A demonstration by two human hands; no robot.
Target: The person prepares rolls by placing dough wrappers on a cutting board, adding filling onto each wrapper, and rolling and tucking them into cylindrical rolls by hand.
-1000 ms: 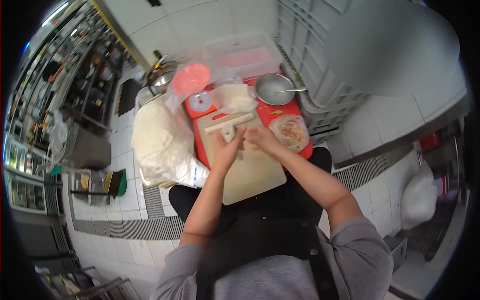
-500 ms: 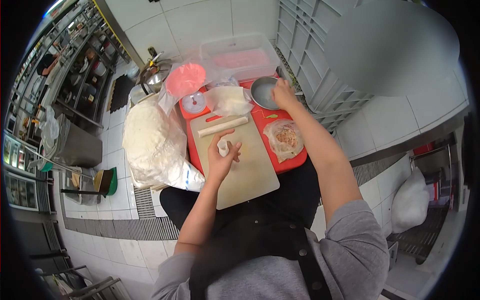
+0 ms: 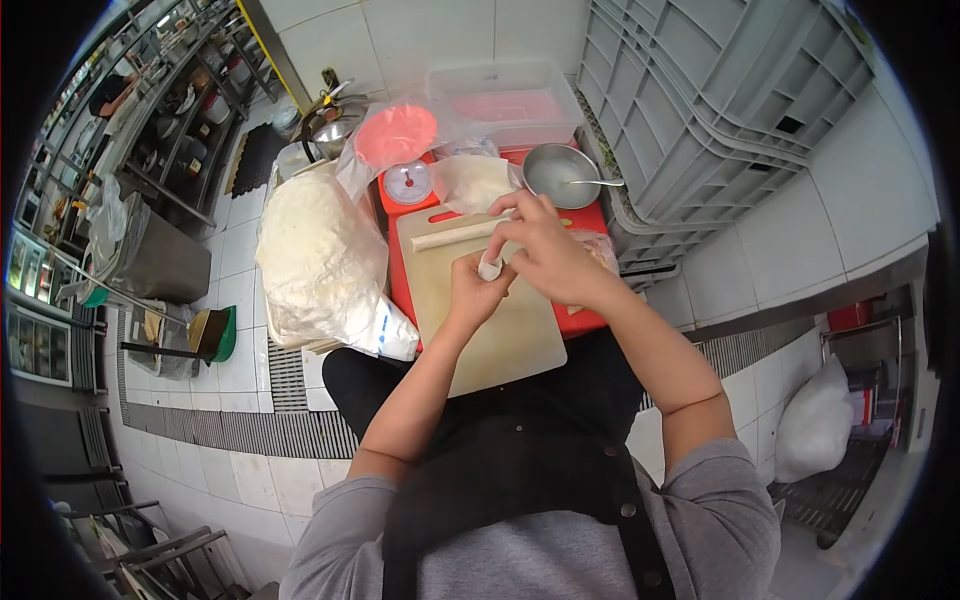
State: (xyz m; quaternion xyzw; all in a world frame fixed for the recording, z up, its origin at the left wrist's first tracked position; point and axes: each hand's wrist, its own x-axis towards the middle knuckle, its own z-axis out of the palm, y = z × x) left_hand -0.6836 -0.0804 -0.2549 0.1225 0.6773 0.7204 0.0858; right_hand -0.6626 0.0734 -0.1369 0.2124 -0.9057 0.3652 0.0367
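Observation:
My left hand (image 3: 477, 292) is closed around a short white rolled wrapper (image 3: 489, 268), held upright with its end facing up. Over it, my right hand (image 3: 548, 252) has curved, spread fingers, and one fingertip touches the top of the roll. Beneath both hands lies a pale cutting board (image 3: 500, 350). A longer white roll (image 3: 450, 236) rests across its far part. Behind it are flat white sheets in plastic (image 3: 474, 183). A metal bowl (image 3: 560, 172) with a spoon in it stands beyond my right hand. The bag of chopped filling (image 3: 598, 248) is partly hidden by that hand.
To the left sits a large plastic bag of white material (image 3: 325, 255). A small dial scale (image 3: 408, 183) carries a pink dish (image 3: 396, 136). A clear tub (image 3: 505, 105) stands at the back, with grey crates (image 3: 720, 110) stacked at the right.
My right hand has left the metal bowl and come back to the roll in my left hand. The spoon handle now shows. The view has shifted slightly.

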